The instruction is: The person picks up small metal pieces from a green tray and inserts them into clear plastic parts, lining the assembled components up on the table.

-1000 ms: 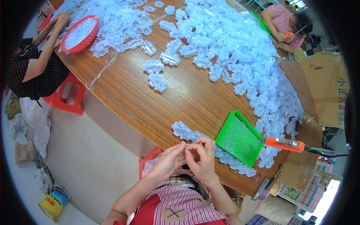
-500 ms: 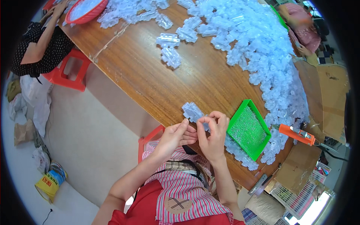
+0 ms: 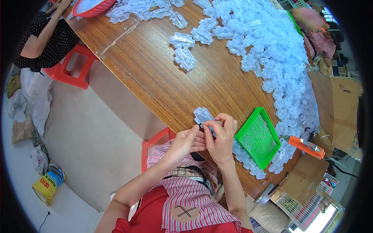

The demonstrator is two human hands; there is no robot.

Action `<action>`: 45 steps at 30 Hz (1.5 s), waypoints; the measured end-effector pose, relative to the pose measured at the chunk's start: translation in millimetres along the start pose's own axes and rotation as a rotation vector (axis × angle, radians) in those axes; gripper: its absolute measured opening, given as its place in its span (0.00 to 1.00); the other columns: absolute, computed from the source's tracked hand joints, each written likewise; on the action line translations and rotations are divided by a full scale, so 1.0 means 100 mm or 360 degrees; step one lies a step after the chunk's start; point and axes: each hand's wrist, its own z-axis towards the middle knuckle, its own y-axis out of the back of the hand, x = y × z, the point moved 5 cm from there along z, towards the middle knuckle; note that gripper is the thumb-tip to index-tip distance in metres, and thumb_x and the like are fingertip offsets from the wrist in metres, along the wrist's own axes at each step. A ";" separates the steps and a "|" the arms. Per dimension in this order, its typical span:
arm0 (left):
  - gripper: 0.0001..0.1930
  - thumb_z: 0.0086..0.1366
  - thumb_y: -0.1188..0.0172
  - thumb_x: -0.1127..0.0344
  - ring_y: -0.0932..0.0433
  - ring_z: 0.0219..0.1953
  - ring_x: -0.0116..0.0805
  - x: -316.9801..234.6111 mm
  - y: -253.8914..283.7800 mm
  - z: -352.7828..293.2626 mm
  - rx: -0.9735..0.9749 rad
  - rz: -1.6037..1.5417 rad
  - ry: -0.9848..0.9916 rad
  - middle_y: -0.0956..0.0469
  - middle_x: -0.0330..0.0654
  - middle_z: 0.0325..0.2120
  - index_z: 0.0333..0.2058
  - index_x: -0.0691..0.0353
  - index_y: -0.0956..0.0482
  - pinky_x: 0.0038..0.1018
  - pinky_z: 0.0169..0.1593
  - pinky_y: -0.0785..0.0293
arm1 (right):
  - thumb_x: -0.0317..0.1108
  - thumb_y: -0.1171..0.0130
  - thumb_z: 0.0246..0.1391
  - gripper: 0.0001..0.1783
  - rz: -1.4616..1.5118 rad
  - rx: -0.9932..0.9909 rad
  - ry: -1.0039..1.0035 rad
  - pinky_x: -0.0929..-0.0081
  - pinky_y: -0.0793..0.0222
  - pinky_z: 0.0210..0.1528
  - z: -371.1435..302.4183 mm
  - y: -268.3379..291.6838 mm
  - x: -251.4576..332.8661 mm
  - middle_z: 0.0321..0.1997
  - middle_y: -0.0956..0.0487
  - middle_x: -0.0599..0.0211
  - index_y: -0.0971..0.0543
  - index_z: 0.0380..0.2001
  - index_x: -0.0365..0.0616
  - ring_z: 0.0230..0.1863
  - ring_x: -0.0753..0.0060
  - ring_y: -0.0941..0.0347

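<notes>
At the table's near edge my left hand (image 3: 186, 143) is closed, thumb against its curled fingers; whatever it may hold is too small to make out. Close beside it my right hand (image 3: 222, 141) makes a pinch with thumb and index finger, the pinched thing hidden or tiny. Just past the fingertips lies a clear plastic piece (image 3: 202, 114) with a notched outline, partly covered by the right hand. To the right stands a green tray (image 3: 267, 164) with many tiny silvery bits spread over its bottom, resting partly on clear pieces.
A large heap of clear plastic pieces (image 3: 272, 66) covers the table's (image 3: 155, 77) right side. An orange glue gun (image 3: 307, 146) with a cord lies beyond the tray. A red basket (image 3: 93, 12) and a person's arm (image 3: 42, 37) are at the far left, near a red stool (image 3: 74, 79).
The view has shifted slightly, so the table and its pieces sit a little differently in it. My hands stay together by the clear piece, with only small finger movement.
</notes>
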 end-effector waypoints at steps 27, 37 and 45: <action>0.51 0.65 0.78 0.26 0.31 0.59 0.39 -0.13 -0.25 -0.12 0.0643 -0.0612 -0.0033 0.31 0.50 0.57 0.63 0.73 0.43 0.35 0.64 0.38 | 0.28 0.32 0.40 0.09 0.0034 0.0086 0.0113 0.65 0.42 0.43 -0.18 0.21 0.38 0.37 0.31 0.65 0.19 0.29 0.45 0.39 0.62 0.35; 0.29 0.72 0.58 0.43 0.22 0.46 0.34 -0.02 0.07 -0.03 0.0118 -0.0460 -0.0041 0.22 0.47 0.42 0.48 0.68 0.28 0.31 0.53 0.25 | 0.28 0.34 0.45 0.05 0.0327 -0.0182 -0.0134 0.65 0.41 0.41 0.15 0.09 0.07 0.38 0.31 0.63 0.19 0.29 0.46 0.40 0.60 0.37; 0.24 0.74 0.57 0.49 0.22 0.44 0.34 -0.02 0.04 -0.04 0.0056 -0.0561 0.0045 0.23 0.47 0.40 0.47 0.70 0.29 0.30 0.53 0.24 | 0.30 0.34 0.45 0.06 0.0091 -0.0091 0.0041 0.63 0.42 0.43 0.26 -0.09 0.01 0.40 0.30 0.64 0.19 0.30 0.48 0.41 0.60 0.36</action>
